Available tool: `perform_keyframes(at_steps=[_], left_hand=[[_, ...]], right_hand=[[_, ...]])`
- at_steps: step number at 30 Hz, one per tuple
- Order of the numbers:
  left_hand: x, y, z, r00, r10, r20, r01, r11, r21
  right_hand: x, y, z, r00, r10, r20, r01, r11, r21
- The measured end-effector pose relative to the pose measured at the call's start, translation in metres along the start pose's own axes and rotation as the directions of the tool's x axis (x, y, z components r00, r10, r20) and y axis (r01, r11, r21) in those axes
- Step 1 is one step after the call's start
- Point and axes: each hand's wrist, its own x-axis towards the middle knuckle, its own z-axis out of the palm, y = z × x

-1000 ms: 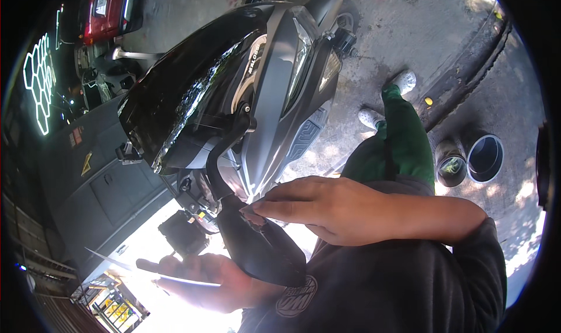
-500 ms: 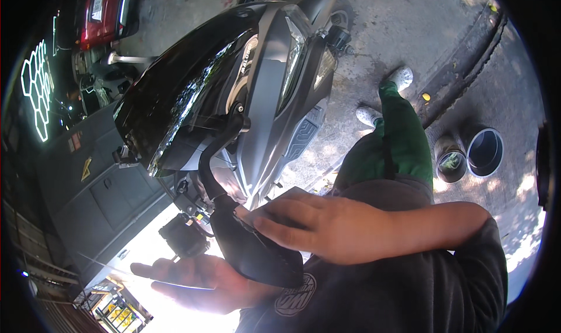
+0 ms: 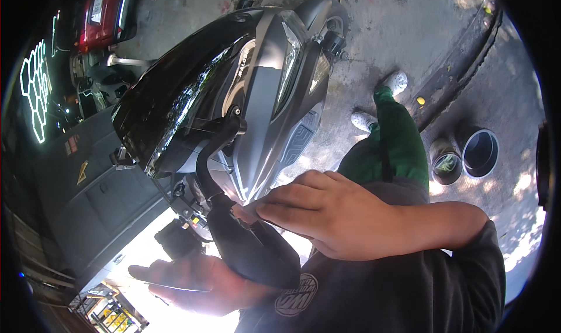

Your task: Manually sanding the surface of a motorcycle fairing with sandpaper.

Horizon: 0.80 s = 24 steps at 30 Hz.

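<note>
Two hands were at work around one black mirror (image 3: 254, 248), which sat on a bent stem (image 3: 207, 160) rising from one motorbike (image 3: 266, 85). The right hand (image 3: 327, 213) lay over the mirror's stem end, its grip with fingers close together by a brownish patch (image 3: 242, 213); whether it pinched anything, I could not tell. The left hand (image 3: 201, 283), beyond the mirror, had its grip pinching one thin pale sheet (image 3: 175, 287) seen edge-on. Two buckets (image 3: 495, 153) stood side by side on the floor (image 3: 377, 38), near two trouser legs (image 3: 400, 140) and two white shoes (image 3: 398, 83). One red car (image 3: 104, 32) showed at upper left. The mirror's lower edge overlapped the dark shirt (image 3: 380, 292), leaving little visible room there; wider floor spread between the motorbike's front and a long crack (image 3: 467, 79).
</note>
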Motion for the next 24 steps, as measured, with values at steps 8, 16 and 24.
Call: perform_keyframes(at_steps=[8, 16, 24], left_hand=[[-0.003, -0.005, 0.009, 0.954, 0.035, -0.297, -0.06, 0.996, -0.074], [0.008, 0.001, -0.023, 0.969, -0.048, 0.243, 0.077, 0.99, -0.114], [0.01, 0.002, -0.023, 0.964, -0.027, 0.265, 0.082, 0.977, -0.198]], right_hand=[[0.03, -0.02, -0.003, 0.995, -0.037, 0.089, 0.051, 0.986, -0.161], [0.012, -0.043, -0.004, 0.993, -0.072, 0.093, 0.094, 0.962, -0.258], [0.007, -0.029, -0.007, 0.994, -0.109, 0.033, 0.114, 0.966, -0.234]])
